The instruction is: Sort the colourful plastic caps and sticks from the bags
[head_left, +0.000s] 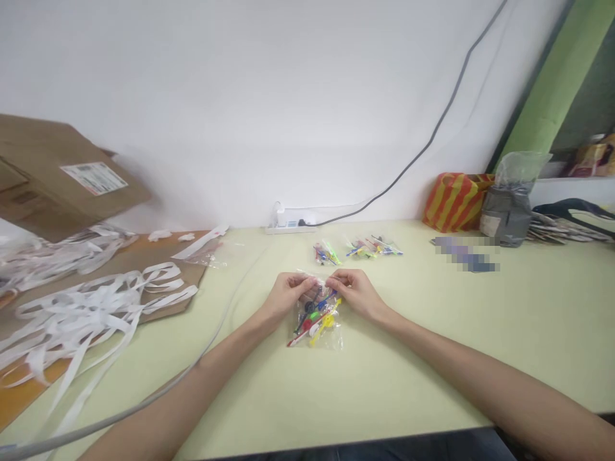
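Note:
A clear plastic bag hangs or lies in front of me at the middle of the table, its upper edge between my two hands. Inside it are several small plastic pieces in red, yellow, blue, green, white and black. My left hand pinches the bag's top left part, thumb against fingers. At the top right part, my right hand pinches it likewise. Just beyond my hands lie similar filled bags, one bag near the middle and more bags to its right.
White strips lie tangled on cardboard at left, below a cardboard box. A grey cable crosses the left side. A power strip sits by the wall. At back right stand a striped bag and a grey bag.

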{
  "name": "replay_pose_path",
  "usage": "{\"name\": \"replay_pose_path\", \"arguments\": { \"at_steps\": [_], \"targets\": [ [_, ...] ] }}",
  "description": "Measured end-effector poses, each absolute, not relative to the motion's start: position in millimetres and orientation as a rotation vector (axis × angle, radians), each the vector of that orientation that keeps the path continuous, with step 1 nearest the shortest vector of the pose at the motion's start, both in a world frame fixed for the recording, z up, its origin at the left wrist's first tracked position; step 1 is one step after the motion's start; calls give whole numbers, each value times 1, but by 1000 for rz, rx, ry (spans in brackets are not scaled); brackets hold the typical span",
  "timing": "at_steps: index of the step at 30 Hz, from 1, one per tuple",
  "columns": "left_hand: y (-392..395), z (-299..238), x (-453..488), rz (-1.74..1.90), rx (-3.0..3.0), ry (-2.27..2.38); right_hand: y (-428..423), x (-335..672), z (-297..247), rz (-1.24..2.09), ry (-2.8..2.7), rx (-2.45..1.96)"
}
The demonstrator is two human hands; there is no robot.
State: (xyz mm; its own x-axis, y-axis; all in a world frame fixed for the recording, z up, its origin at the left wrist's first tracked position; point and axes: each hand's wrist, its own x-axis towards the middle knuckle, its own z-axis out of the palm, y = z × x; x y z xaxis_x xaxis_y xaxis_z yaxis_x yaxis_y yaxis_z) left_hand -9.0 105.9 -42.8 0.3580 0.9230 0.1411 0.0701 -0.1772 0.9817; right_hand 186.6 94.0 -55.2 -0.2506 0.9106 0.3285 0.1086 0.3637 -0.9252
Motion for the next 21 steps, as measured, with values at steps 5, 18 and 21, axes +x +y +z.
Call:
{"name": "replay_pose_path", "arguments": {
  "at_steps": [5,18,21],
  "targets": [
    [117,-45,-16,1077,1502,1011,103,189,-60,1024,-1583,-996],
    [190,-50,-67,1320,1547,1420,111,202,-70,985,-1665,-1019],
    [225,-47,-61,1243,1577,1437,112,202,-72,962,-1682,-1029]
  ]
}}
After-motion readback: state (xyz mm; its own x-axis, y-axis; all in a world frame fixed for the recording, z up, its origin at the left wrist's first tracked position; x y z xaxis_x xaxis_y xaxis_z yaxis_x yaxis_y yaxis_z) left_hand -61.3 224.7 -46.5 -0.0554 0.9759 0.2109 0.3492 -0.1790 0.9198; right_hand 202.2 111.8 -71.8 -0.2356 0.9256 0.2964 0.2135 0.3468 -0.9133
